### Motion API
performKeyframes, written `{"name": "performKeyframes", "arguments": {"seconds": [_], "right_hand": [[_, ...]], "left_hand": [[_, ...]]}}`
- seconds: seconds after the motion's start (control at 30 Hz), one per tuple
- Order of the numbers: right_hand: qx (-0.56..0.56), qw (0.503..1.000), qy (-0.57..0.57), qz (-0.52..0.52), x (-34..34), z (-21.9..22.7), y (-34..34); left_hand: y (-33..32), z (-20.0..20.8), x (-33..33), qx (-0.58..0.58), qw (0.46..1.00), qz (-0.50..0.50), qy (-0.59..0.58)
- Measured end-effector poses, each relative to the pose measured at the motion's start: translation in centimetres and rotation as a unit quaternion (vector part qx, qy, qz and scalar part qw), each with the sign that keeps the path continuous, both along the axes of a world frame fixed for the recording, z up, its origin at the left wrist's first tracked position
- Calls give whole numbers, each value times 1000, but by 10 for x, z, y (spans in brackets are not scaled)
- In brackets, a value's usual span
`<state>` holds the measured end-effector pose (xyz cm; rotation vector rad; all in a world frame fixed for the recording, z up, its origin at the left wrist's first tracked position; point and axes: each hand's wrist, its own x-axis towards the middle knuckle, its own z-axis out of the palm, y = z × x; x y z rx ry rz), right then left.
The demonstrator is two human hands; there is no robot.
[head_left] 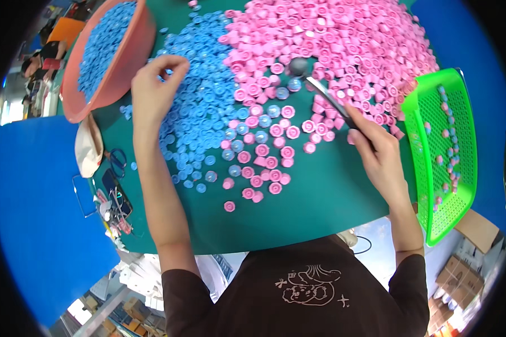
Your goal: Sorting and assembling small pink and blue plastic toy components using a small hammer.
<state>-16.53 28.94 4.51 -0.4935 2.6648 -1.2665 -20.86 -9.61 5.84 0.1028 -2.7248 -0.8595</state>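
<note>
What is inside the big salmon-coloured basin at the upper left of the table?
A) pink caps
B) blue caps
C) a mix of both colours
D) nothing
B: the basin shows only blue caps, while the pink caps lie heaped on the green table.

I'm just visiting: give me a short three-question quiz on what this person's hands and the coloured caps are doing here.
1. True or false: the right hand holds a long dark tool with a round head.
2. Which caps lie under the left hand? A pink caps B blue caps C none
3. Fill in: the salmon basin at upper left holds ____ caps.

Key
1. True; the head rests among the pink caps.
2. B
3. Blue; the green basket on the right holds only a few mixed caps.
</note>
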Motion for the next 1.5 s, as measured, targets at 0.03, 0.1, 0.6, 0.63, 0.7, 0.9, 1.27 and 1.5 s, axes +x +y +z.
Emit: {"name": "performKeyframes", "arguments": {"seconds": [0.03,0.1,0.6,0.63,0.7,0.9,1.27,1.5], "right_hand": [[-39,999,24,-14,4,-2,1],[-62,997,19,-32,5,2,5],[98,995,8,-9,-2,-1,-3],[67,998,3,-16,0,0,-3],[36,999,-1,-23,4,6,-2],[85,996,-7,9,6,4,-1],[-101,993,-53,-40,25,1,13],[-91,994,-61,-29,38,-8,20]], "left_hand": [[-6,-5,4,-19,999,-33,-26],[-11,-18,12,-26,998,-42,-45],[-3,-38,10,-75,991,-47,-105],[-2,-42,11,-78,990,-37,-110],[-3,-44,12,-75,991,-36,-105],[2,-22,15,-56,994,37,-88],[111,-27,41,18,979,-194,52],[128,-50,35,-12,983,-183,21]]}}
